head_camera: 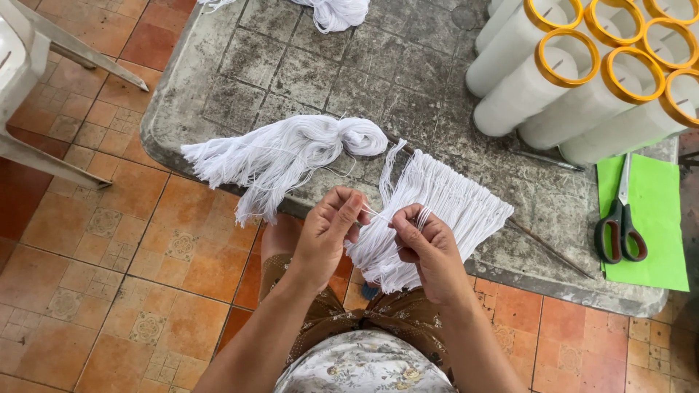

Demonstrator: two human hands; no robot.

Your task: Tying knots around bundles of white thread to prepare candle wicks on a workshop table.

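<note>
Threads: a fringe of white threads hangs off a thin stick at the near edge of the stone slab, fanning down past that edge toward the person's lap.
Left hand: the left hand is raised in front of the fringe, palm turned inward, thumb and forefinger pinched together on a few strands.
Right hand: the right hand sits just beside it, knuckles up, fingers curled and clamped on strands looped over the forefinger.
Between the hands: a short length of thread runs taut from one pinch to the other.
Loose bundle: one knotted bundle of white thread lies near the slab's left edge, its cut ends spilling over it.
Second bundle: another white bundle shows partly at the far edge.
Spools: six tall white spools with yellow rims lie stacked at the far right corner.
Scissors: one pair of scissors with green handles rests on one green sheet of paper at the right edge.
Chair: part of one white plastic chair stands on the tiled floor, left of the slab.
</note>
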